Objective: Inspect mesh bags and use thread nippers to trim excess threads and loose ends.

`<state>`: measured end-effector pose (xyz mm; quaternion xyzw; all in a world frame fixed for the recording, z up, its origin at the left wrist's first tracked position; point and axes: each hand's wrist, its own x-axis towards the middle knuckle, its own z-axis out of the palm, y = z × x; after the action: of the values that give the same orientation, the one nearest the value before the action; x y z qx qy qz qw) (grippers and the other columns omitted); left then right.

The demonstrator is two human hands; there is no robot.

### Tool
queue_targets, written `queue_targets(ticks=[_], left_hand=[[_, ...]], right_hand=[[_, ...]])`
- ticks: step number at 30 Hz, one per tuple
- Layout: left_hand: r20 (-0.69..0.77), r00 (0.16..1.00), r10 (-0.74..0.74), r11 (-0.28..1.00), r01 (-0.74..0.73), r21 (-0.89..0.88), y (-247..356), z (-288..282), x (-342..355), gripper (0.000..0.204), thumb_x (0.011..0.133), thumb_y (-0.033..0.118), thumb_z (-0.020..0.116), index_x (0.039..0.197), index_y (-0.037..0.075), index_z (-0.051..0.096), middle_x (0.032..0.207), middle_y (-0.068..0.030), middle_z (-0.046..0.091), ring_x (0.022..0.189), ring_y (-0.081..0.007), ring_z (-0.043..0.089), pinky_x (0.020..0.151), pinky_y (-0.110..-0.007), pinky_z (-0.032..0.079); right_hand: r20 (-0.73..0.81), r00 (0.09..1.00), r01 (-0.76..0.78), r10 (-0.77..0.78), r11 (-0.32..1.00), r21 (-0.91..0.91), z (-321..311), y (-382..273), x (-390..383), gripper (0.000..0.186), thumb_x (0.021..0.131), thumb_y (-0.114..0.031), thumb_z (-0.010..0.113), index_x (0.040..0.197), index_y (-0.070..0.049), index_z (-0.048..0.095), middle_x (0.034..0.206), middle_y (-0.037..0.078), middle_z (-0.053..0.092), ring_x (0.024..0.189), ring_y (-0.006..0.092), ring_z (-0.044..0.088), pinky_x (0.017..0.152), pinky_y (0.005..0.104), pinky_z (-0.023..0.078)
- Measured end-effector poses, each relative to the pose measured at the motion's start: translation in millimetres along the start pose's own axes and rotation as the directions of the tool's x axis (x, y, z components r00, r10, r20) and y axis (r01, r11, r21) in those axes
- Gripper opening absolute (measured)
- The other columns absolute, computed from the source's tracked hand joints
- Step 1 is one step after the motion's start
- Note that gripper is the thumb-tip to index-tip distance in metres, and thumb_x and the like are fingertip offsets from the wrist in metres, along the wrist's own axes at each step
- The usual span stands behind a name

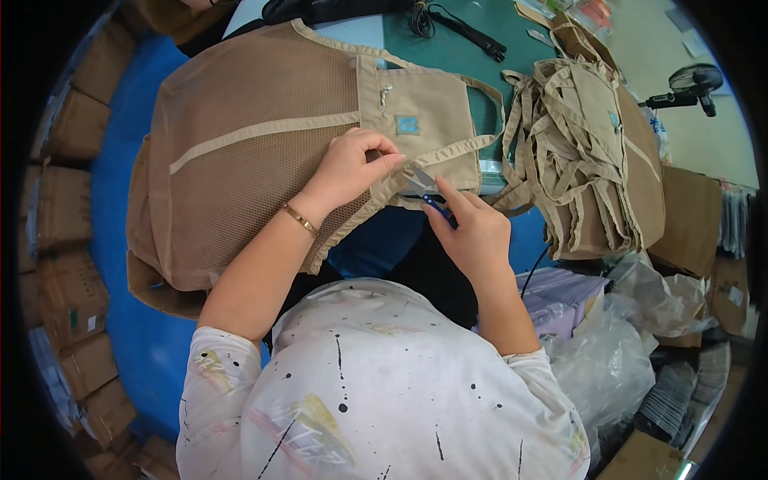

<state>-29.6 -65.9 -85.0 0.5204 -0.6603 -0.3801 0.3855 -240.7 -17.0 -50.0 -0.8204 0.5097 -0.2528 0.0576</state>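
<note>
A tan mesh bag (256, 104) with fabric straps lies spread in front of me. A small blue patch (407, 125) is sewn on its plain fabric panel (440, 96). Over the seam between mesh and panel, my left hand (352, 166) is pinched closed; what its fingertips hold is too small to make out. Blue-handled thread snips (432, 198) are in my right hand (478, 232), their blades pointing up and left beside the bag's strap, close to my left fingertips. The blade tips are partly lost against the fabric.
A pile of similar tan bags (580, 152) sits to the right on the green tabletop (488, 32). A black cable (464, 30) lies at the back. Cardboard boxes (76, 292) line the left side, and clear plastic bags (604, 352) lie at the lower right. A small black fan (694, 80) stands far right.
</note>
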Motion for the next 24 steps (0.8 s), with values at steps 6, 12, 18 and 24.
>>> queue_targets(ticks=[6, 12, 18, 24], left_hand=[[-0.041, 0.999, 0.025, 1.0, -0.024, 0.016, 1, 2, 0, 0.019, 0.079, 0.021, 0.069, 0.08, 0.003, 0.067, 0.074, -0.007, 0.063, 0.076, -0.0198, 0.056, 0.07, -0.034, 0.047], [-0.045, 0.998, 0.052, 0.997, -0.049, 0.063, -1, 2, -1, 0.018, 0.078, 0.022, 0.07, 0.079, 0.004, 0.068, 0.072, -0.0059, 0.062, 0.076, -0.0197, 0.055, 0.07, -0.034, 0.046], [-0.044, 0.994, 0.104, 0.99, -0.099, 0.096, -6, 4, -1, 0.018, 0.078, 0.023, 0.071, 0.079, 0.006, 0.067, 0.076, -0.0037, 0.062, 0.075, -0.0188, 0.055, 0.07, -0.032, 0.045], [0.301, 0.936, 0.183, 0.962, -0.106, -0.253, -15, -27, 0, 0.014, 0.078, 0.012, 0.071, 0.082, 0.004, 0.06, 0.086, -0.0028, 0.059, 0.087, -0.0144, 0.055, 0.079, -0.028, 0.044]], right_hand=[[0.012, 0.999, 0.037, -0.036, 0.994, -0.107, 5, 0, 2, 0.032, 0.078, -0.025, 0.07, 0.106, -0.011, 0.066, 0.068, 0.001, 0.061, 0.052, 0.0197, 0.06, 0.045, 0.0307, 0.045], [0.023, 0.999, 0.031, -0.028, 0.988, -0.15, 8, -1, 0, 0.03, 0.078, -0.024, 0.071, 0.106, -0.014, 0.067, 0.067, 0.002, 0.06, 0.055, 0.0189, 0.059, 0.047, 0.0305, 0.044], [-0.008, 1.0, 0.006, -0.008, 0.991, -0.133, 2, 1, -2, 0.03, 0.078, -0.023, 0.072, 0.106, -0.013, 0.067, 0.07, 0.003, 0.062, 0.055, 0.02, 0.059, 0.049, 0.0301, 0.045], [-0.075, 0.988, -0.132, 0.134, 0.991, 0.033, -2, 10, -4, 0.036, 0.077, -0.021, 0.073, 0.109, -0.011, 0.062, 0.077, 0.004, 0.064, 0.06, 0.0191, 0.062, 0.051, 0.0292, 0.047]])
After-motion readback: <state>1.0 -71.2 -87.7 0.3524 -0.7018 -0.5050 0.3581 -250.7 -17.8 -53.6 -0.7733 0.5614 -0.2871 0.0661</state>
